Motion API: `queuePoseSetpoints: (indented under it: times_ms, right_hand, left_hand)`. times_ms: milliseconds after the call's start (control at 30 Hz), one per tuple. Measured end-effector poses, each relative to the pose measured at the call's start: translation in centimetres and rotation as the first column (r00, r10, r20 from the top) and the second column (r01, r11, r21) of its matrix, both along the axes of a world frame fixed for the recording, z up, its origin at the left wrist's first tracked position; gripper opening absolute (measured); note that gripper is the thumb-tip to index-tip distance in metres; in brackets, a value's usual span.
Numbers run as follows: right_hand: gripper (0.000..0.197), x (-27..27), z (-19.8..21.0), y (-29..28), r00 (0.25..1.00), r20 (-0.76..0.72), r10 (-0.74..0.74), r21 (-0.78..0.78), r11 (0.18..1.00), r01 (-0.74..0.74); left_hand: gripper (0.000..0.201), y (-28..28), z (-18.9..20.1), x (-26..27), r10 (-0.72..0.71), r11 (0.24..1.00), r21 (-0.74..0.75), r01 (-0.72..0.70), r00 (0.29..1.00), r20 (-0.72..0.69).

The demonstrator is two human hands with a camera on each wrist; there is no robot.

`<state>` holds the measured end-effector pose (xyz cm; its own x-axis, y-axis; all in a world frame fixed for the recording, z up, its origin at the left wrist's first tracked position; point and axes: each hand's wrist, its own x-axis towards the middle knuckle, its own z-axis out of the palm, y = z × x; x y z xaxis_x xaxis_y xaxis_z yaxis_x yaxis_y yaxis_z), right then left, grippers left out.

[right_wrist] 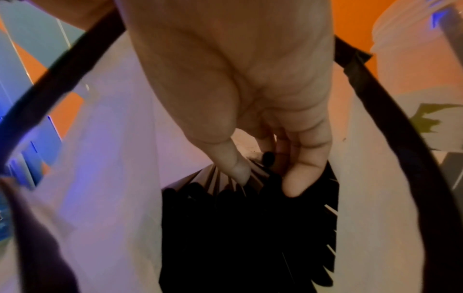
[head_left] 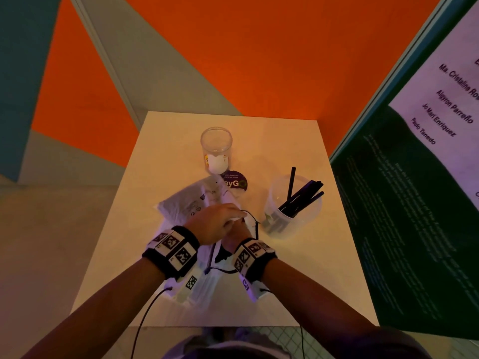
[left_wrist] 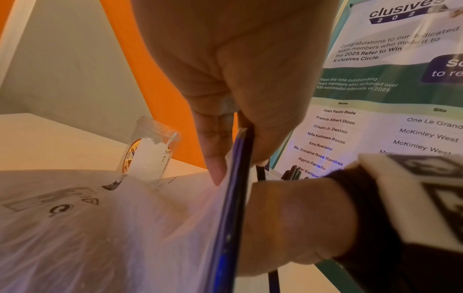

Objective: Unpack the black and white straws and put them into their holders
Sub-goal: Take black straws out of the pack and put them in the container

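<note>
A clear plastic bag [head_left: 204, 257] with a dark rim lies at the middle of the white table [head_left: 298, 281]. My left hand [head_left: 220, 221] pinches that rim [left_wrist: 244, 142] and holds the bag's mouth up. My right hand [head_left: 237, 235] is inside the bag [right_wrist: 112, 158], its thumb and fingers [right_wrist: 295, 178] closing on the ends of the bundled black straws [right_wrist: 238, 228]. To the right stands a translucent tub [head_left: 274, 193] with several black straws [head_left: 303, 195] leaning in it. A tall clear jar [head_left: 216, 143] at the back holds something white [left_wrist: 150, 156].
A second white plastic pack [head_left: 186, 203] lies under my left hand, towards the jar. A round purple sticker [head_left: 234, 182] sits on the table behind it. A green and white poster board [head_left: 414, 177] stands along the table's right edge. Orange and grey walls close in behind.
</note>
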<state>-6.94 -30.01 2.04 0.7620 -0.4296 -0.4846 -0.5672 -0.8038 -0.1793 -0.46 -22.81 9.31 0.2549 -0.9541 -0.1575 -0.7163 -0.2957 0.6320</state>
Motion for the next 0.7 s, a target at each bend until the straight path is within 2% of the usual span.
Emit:
queuePoseSetpoints:
  times_ms: [100, 200, 233, 333, 367, 533, 700]
  right_hand:
    - [0.037, 0.0, 0.6, -0.1, 1.000, 0.003, 0.024, -0.001, 1.000, -0.024]
    - [0.039, -0.8, 0.3, -0.5, 0.993, 0.109, -0.047, 0.125, 0.992, 0.034]
    - [0.041, -0.8, 0.3, -0.6, 0.995, 0.099, -0.033, 0.119, 0.993, 0.021]
    - [0.044, -0.8, 1.0, -0.6, 0.984, -0.067, 0.165, -0.040, 0.985, -0.168]
    - [0.044, -1.0, 1.4, -0.7, 0.976, -0.069, 0.205, -0.053, 0.977, -0.209]
    - [0.034, -3.7, 5.6, -3.1, 0.958, -0.056, 0.282, -0.002, 0.959, -0.282]
    - [0.027, -8.2, 12.5, -7.3, 0.955, -0.090, 0.284, -0.038, 0.957, -0.288]
  left_hand:
    - [0.040, 0.0, 0.0, 0.0, -0.010, 1.000, -0.007, 0.010, 1.000, -0.003]
    - [0.041, -0.1, -0.1, 0.0, -0.007, 1.000, -0.009, 0.007, 1.000, -0.004]
    - [0.041, -0.1, -0.1, 0.1, -0.008, 1.000, -0.015, 0.008, 1.000, -0.005]
    - [0.041, -0.2, -0.2, 0.2, -0.011, 1.000, -0.028, 0.011, 1.000, 0.000]
    - [0.041, -0.2, -0.2, 0.2, -0.010, 0.999, -0.032, 0.010, 1.000, 0.002]
    - [0.038, -0.5, -0.6, 0.1, -0.042, 0.998, -0.042, 0.043, 0.999, 0.022]
    - [0.036, -1.9, -1.7, -1.3, -0.072, 0.996, -0.045, 0.080, 0.985, 0.159]
